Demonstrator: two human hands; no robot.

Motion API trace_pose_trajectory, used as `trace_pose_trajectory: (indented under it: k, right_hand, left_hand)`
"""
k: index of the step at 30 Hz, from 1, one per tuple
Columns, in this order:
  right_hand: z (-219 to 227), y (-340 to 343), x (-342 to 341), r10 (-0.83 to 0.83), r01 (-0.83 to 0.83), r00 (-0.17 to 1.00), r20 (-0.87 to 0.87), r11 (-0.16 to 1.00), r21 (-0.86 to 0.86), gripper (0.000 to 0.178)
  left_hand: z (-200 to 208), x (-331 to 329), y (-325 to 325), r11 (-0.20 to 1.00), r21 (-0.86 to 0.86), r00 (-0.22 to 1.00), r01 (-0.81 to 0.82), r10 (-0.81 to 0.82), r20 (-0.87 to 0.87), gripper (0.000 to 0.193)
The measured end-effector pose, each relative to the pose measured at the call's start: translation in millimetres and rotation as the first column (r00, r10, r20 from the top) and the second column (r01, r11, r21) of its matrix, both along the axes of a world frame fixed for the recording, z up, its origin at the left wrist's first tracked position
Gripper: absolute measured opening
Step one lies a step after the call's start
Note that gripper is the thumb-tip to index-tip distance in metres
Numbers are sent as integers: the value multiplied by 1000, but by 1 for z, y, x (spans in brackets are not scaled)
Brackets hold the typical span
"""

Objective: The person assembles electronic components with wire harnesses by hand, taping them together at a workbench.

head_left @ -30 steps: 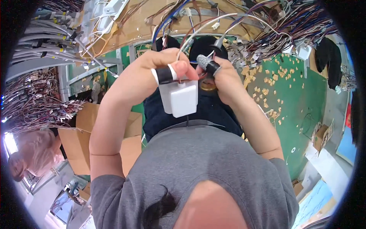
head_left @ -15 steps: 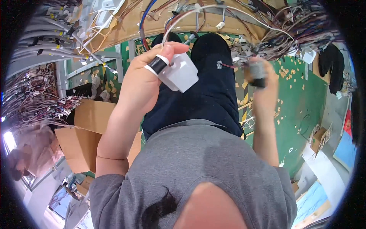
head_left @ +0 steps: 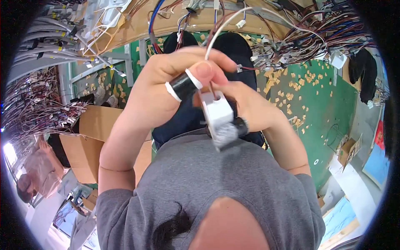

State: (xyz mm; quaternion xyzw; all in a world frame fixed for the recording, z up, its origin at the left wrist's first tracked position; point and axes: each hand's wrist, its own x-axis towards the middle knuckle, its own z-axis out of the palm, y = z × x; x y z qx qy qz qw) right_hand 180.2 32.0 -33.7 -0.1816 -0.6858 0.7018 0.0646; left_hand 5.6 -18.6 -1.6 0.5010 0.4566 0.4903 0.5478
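Two grips are held close together above the lap (head_left: 187, 121), with a white box (head_left: 218, 110) set just below the left grip (head_left: 160, 89) and well apart from the table (head_left: 139, 34). By the left grip, closed narrow, a white cable (head_left: 250, 8) is pinched directly over the box; by the right grip (head_left: 254, 109), the box is clasped from behind and at its lower end. The box is tilted, its top leaning to the upper left, and is plain and block-shaped, with a small dark hole in the top face, into which a brown wire (head_left: 211, 88) is led. The lower end is covered by a finger in a grey wrap (head_left: 227, 134) and is smeared by blur. Most of the right fingers are hidden behind the box, and the cable's run is lost between the left fingers; whether the box is touched by them cannot be told.
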Motion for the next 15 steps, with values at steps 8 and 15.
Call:
trace_pose_trajectory:
  k: [8,15]
  right_hand:
    - [-2,-5,-6,12,-37,998,-60,904,-427,35]
    - [2,-11,0,-49,21,997,-59,914,-405,43]
  left_hand:
    - [2,26,-5,961,-212,957,-179,220,191,24]
    - [0,13,2,942,-336,846,-8,186,500,27]
